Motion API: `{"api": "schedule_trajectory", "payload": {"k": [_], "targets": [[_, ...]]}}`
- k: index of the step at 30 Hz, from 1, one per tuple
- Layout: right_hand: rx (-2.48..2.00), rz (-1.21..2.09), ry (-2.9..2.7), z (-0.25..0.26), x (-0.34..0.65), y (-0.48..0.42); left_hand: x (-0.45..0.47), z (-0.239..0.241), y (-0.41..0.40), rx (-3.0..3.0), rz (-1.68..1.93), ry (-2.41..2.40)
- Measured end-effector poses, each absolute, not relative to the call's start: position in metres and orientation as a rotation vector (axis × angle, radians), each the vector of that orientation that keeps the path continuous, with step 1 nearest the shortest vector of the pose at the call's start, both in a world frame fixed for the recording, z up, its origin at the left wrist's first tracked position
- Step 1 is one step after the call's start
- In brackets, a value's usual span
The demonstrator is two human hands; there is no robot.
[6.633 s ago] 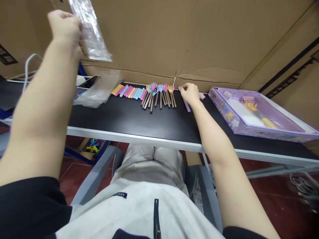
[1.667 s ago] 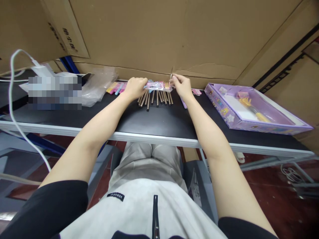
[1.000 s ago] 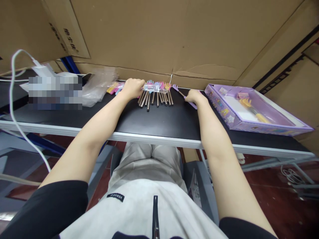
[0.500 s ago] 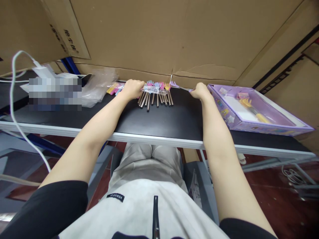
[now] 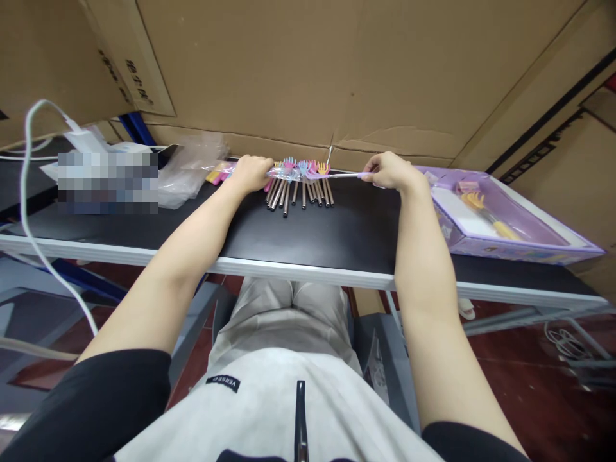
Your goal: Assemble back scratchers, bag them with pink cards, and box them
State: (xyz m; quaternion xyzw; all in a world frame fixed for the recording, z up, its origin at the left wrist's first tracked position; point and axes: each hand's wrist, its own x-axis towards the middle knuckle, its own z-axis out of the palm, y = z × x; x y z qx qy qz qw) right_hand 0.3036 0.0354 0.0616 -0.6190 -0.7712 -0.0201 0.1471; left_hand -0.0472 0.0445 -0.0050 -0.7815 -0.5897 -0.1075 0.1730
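Observation:
My left hand (image 5: 253,173) is closed on a clear plastic sleeve (image 5: 287,174), which stretches rightward from it. My right hand (image 5: 392,172) pinches the lilac handle of a back scratcher (image 5: 344,175) with a metal rod. Its lilac claw head points left and overlaps the sleeve's right end; I cannot tell whether it is inside. Below and behind the sleeve lies a row of small claw-headed back scratchers (image 5: 304,194) in blue, pink and yellow, their metal rods toward me. Coloured handles (image 5: 219,174) show left of my left hand.
A purple open box (image 5: 510,250) holding a yellow back scratcher (image 5: 486,215) stands on the right. Clear plastic bags (image 5: 187,173) lie at the left, near a white cable (image 5: 29,186). Cardboard (image 5: 356,77) walls the back of the black table (image 5: 312,240).
The lilac back scratcher has shifted left and level, so its claw now overlaps the plastic sleeve. My right hand has turned, showing its fingers pinching the handle. My left hand has moved slightly left.

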Motion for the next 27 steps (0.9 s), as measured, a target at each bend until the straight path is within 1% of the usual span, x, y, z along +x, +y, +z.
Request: {"api": "schedule_trajectory", "payload": {"k": [9,15,27], "targets": [[-1.812,0.049,-2.255,0.066,0.292,0.029,-0.048,-0.006,0.046,-2.229,-0.353,-1.666],[-1.822,0.026,-2.249,0.067,0.287,0.024,-0.043,-0.001,0.04,-2.244,-0.305,-1.68],[-1.731,0.068,-2.247,0.064,0.276,0.021,-0.037,-0.001,0.038,-2.336,-0.373,-1.552]]}}
